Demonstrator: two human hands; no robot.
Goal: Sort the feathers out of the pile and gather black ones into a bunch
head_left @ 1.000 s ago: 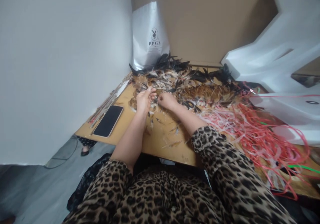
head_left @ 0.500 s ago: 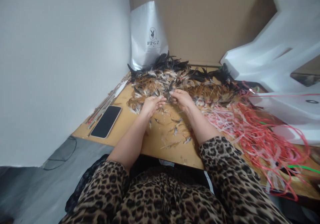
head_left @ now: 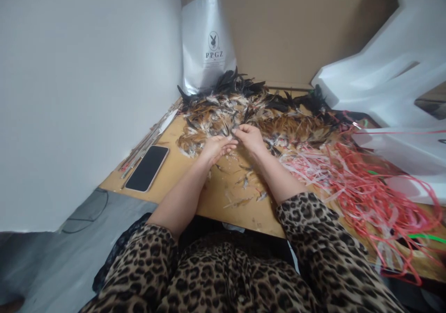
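A heap of brown, black and white feathers (head_left: 278, 117) covers the far half of a wooden table (head_left: 216, 201). My left hand (head_left: 216, 146) and my right hand (head_left: 248, 137) meet at the near edge of the heap, fingertips almost touching. Both hands have their fingers pinched together on small feathers between them. A few loose feathers (head_left: 244, 183) lie on the bare wood under my forearms.
A black phone (head_left: 147, 168) lies at the table's left, beside thin sticks (head_left: 146, 141). A tangle of red and pink plastic strips (head_left: 355, 187) fills the right side. A white bag (head_left: 207, 43) stands at the back. White foam pieces (head_left: 390, 85) lie at the right.
Both hands drew back from deeper in the heap toward its near edge and came together. The right hand moved rightward, then settled next to the left.
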